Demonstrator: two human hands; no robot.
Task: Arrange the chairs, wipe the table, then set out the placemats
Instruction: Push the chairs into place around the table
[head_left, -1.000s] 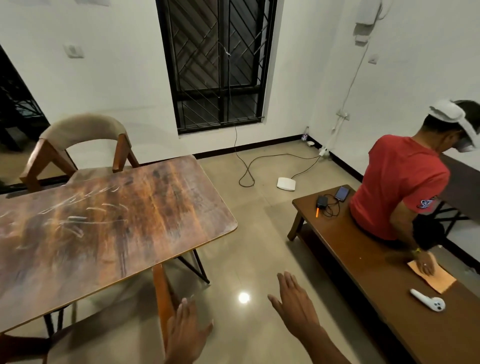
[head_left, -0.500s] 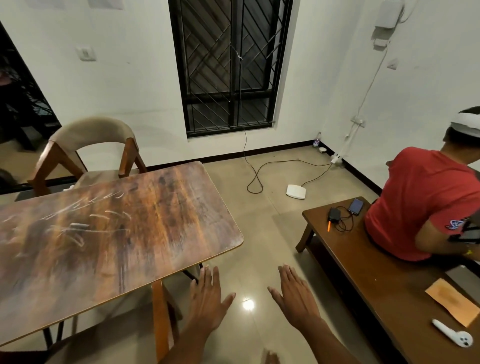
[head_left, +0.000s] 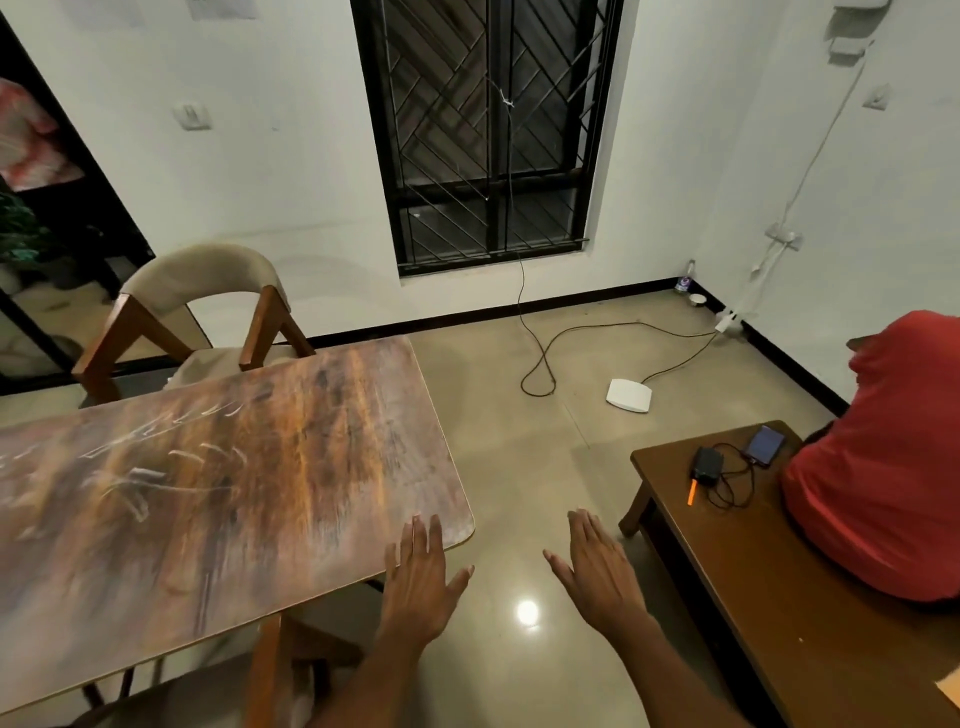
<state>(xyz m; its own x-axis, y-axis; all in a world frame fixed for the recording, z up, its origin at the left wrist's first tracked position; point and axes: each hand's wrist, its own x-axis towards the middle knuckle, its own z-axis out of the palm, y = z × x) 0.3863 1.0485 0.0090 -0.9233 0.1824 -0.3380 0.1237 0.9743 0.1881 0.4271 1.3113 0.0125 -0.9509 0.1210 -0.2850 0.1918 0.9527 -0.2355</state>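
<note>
At the table's (head_left: 234, 493) near corner, I am holding my left hand (head_left: 418, 577) and right hand (head_left: 597, 566) flat and empty; the near chair (head_left: 270, 670) is sitting tucked below; I risk bumping the corner.

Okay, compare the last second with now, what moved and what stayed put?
Both hands rose and reached forward. The left hand came up from beside the near chair until its fingers overlap the table corner; the right hand is over the floor. Both stayed flat and hold nothing. The view swung left, so the person in red is partly out of frame. Table, far chair and bench look unmoved.
</note>
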